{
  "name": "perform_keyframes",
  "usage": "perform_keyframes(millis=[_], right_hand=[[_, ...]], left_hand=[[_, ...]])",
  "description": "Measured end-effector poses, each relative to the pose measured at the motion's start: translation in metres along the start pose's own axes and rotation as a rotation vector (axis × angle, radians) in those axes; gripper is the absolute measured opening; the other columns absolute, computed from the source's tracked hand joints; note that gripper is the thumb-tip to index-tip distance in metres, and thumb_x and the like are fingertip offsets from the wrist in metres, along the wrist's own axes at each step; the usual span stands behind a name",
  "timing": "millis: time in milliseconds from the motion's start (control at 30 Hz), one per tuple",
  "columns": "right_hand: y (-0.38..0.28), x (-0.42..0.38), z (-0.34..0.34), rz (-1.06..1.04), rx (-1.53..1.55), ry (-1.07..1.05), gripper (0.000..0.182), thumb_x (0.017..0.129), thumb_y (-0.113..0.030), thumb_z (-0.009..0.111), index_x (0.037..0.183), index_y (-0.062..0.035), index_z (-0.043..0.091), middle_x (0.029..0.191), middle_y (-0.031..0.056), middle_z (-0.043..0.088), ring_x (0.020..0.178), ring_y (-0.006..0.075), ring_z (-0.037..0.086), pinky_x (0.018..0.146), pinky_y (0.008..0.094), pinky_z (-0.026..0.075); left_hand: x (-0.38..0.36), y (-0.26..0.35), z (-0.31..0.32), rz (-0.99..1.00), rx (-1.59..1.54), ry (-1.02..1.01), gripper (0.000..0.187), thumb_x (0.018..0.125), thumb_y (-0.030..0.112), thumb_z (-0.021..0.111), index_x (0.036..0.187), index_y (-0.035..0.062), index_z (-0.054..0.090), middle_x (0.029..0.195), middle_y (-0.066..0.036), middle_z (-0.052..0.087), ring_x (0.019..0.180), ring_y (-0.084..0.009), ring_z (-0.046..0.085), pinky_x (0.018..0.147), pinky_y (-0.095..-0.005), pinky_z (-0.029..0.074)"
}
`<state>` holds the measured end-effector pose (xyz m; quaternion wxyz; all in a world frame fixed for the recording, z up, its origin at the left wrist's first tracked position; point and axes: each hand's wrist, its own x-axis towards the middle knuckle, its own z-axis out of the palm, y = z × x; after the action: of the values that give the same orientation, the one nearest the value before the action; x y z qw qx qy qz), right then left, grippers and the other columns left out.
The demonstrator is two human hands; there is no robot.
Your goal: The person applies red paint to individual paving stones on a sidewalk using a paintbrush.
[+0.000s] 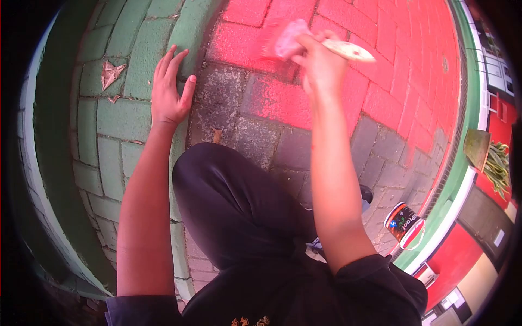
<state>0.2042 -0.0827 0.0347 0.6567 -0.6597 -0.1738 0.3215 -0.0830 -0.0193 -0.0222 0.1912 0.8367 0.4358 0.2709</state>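
My right hand [323, 62] grips a paintbrush [353, 51] with a pale handle. The brush's pink-stained bristles press toward the paving, blurred by motion. Beneath them lies bright red painted brick paving [304, 98], which borders bare grey bricks [255, 141]. To the left, my left hand [171, 92] rests on the green painted bricks [136, 60], fingers stretched and thumb apart, holding nothing. It lies close to the line where green meets the red and grey bricks.
A paint bucket [403, 224] with a white handle stands at the lower right, by a green edge strip. Beyond it are a potted plant [496, 168] and red wall parts. Dry leaves [111, 73] lie on the green bricks. My bent knee [209, 179] is over the grey bricks.
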Motion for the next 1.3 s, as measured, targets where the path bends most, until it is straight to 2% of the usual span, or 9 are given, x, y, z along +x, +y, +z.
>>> perform_keyframes(millis=[367, 433, 500, 600, 700, 833, 900, 1000, 1300], right_hand=[[-0.007, -0.017, -0.045, -0.138, -0.427, 0.254, 0.011, 0.08, 0.001, 0.069, 0.073, -0.0032, 0.061, 0.062, 0.0017, 0.058, 0.058, 0.0115, 0.058, 0.052, 0.0315, 0.047], [0.001, -0.021, -0.016, -0.529, -0.783, 0.228, 0.014, 0.082, -0.005, 0.067, 0.069, -0.0031, 0.061, 0.06, 0.0075, 0.059, 0.055, 0.0175, 0.06, 0.056, 0.0367, 0.048], [0.017, -0.035, 0.041, -0.527, -0.764, 0.136, 0.013, 0.083, -0.007, 0.063, 0.07, -0.0033, 0.063, 0.066, 0.0145, 0.063, 0.057, 0.027, 0.063, 0.057, 0.0413, 0.047], [0.003, -0.047, 0.109, -0.379, -0.713, -0.002, 0.01, 0.081, -0.007, 0.063, 0.071, -0.0032, 0.066, 0.063, 0.0161, 0.06, 0.059, 0.0271, 0.063, 0.061, 0.0403, 0.051], [0.005, -0.04, 0.131, -0.44, -0.567, -0.037, 0.007, 0.078, -0.006, 0.066, 0.072, -0.0029, 0.066, 0.064, 0.0139, 0.064, 0.061, 0.024, 0.065, 0.063, 0.0405, 0.051], [0.027, -0.038, 0.096, 0.016, -0.068, -0.02, 0.015, 0.083, 0.002, 0.064, 0.069, -0.0031, 0.064, 0.058, 0.0046, 0.063, 0.052, 0.0127, 0.062, 0.049, 0.0326, 0.048], [0.029, -0.036, 0.088, -0.142, -0.41, 0.087, 0.012, 0.084, 0.003, 0.064, 0.073, -0.0021, 0.062, 0.058, 0.0033, 0.063, 0.054, 0.0125, 0.062, 0.052, 0.0309, 0.048], [0.015, -0.046, 0.102, -0.046, -0.031, 0.008, 0.013, 0.083, 0.003, 0.066, 0.075, -0.0038, 0.06, 0.06, 0.0028, 0.062, 0.054, 0.013, 0.061, 0.054, 0.03, 0.047], [0.033, -0.049, 0.12, -0.126, -0.197, 0.138, 0.021, 0.083, 0.001, 0.069, 0.069, -0.0043, 0.055, 0.061, 0.0015, 0.059, 0.059, 0.0088, 0.059, 0.054, 0.0312, 0.046]], left_hand=[[0.001, 0.001, -0.002, -0.006, -0.02, -0.002, 0.055, 0.089, 0.029, 0.062, 0.14, 0.0094, 0.057, 0.155, -0.019, 0.045, 0.141, -0.0424, 0.042, 0.118, -0.0485, 0.034], [0.0, 0.001, -0.003, -0.008, -0.012, 0.002, 0.055, 0.089, 0.029, 0.063, 0.14, 0.0094, 0.057, 0.155, -0.019, 0.045, 0.141, -0.0426, 0.042, 0.118, -0.0487, 0.034], [0.0, 0.0, -0.003, -0.009, -0.01, 0.0, 0.056, 0.088, 0.03, 0.063, 0.14, 0.0093, 0.056, 0.155, -0.019, 0.045, 0.141, -0.0432, 0.041, 0.118, -0.0488, 0.034], [0.0, 0.001, -0.004, -0.022, -0.024, -0.008, 0.057, 0.089, 0.03, 0.061, 0.142, 0.0085, 0.055, 0.156, -0.019, 0.044, 0.143, -0.0431, 0.04, 0.12, -0.0492, 0.032], [0.0, -0.002, -0.003, -0.038, -0.032, -0.007, 0.059, 0.086, 0.025, 0.062, 0.143, 0.0099, 0.054, 0.156, -0.019, 0.043, 0.142, -0.0437, 0.04, 0.119, -0.0494, 0.033], [-0.001, 0.0, -0.005, -0.052, -0.036, -0.022, 0.061, 0.086, 0.025, 0.061, 0.144, 0.011, 0.053, 0.158, -0.018, 0.041, 0.144, -0.0425, 0.038, 0.119, -0.049, 0.034], [-0.001, -0.001, -0.005, -0.058, -0.042, -0.023, 0.062, 0.085, 0.025, 0.062, 0.145, 0.0116, 0.053, 0.158, -0.017, 0.042, 0.144, -0.042, 0.038, 0.119, -0.049, 0.034], [-0.002, 0.001, -0.005, -0.066, -0.048, -0.029, 0.061, 0.086, 0.025, 0.059, 0.144, 0.0087, 0.053, 0.157, -0.019, 0.042, 0.144, -0.0435, 0.038, 0.12, -0.0501, 0.031], [-0.003, 0.002, -0.005, -0.07, -0.058, -0.024, 0.061, 0.085, 0.024, 0.06, 0.144, 0.0089, 0.053, 0.157, -0.019, 0.043, 0.143, -0.0438, 0.038, 0.12, -0.0502, 0.032]])
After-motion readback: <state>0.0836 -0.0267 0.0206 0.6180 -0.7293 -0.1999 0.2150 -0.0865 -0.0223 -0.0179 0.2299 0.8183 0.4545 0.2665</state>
